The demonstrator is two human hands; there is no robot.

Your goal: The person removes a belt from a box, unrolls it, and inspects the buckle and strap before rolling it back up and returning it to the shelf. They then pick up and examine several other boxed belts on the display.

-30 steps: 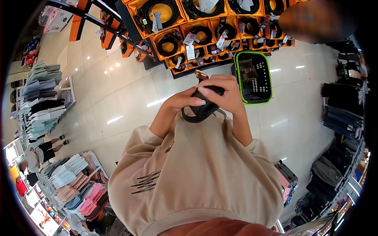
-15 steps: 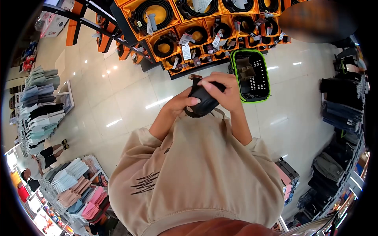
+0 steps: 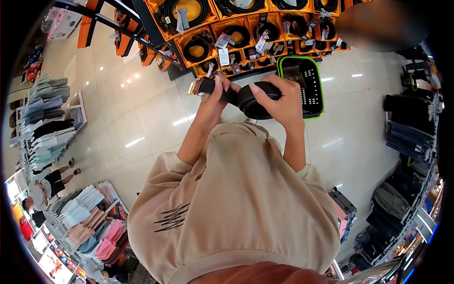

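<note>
The left hand [image 3: 219,98] has its fingers closed around the strap of a black leather belt [image 3: 257,101] near its gold-coloured metal buckle [image 3: 193,88], at the left; the right hand [image 3: 283,102] has its fingers curled around the belt's rolled part. The belt is held above the pale tiled floor [image 3: 156,123], left of a black plastic basket with a green rim [image 3: 323,94], near orange-lined display boxes of coiled belts [image 3: 230,37] on the far side.

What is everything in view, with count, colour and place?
Loose belt: one, black, top middle
Buckle: one, gold-coloured, belt's end
Boxes: many, orange, top
Boxed belts: many, black, coiled
Tags: several, mostly white, on boxed belts
Basket: one, black, green-rimmed, floor
Floor: one, pale, throughout
Clothes: many, mixed colours, both sides
Other person: one, dark shorts, left
Sweatshirt: one, beige, worn
Left hand: one, near buckle
Right hand: one, on coil
</note>
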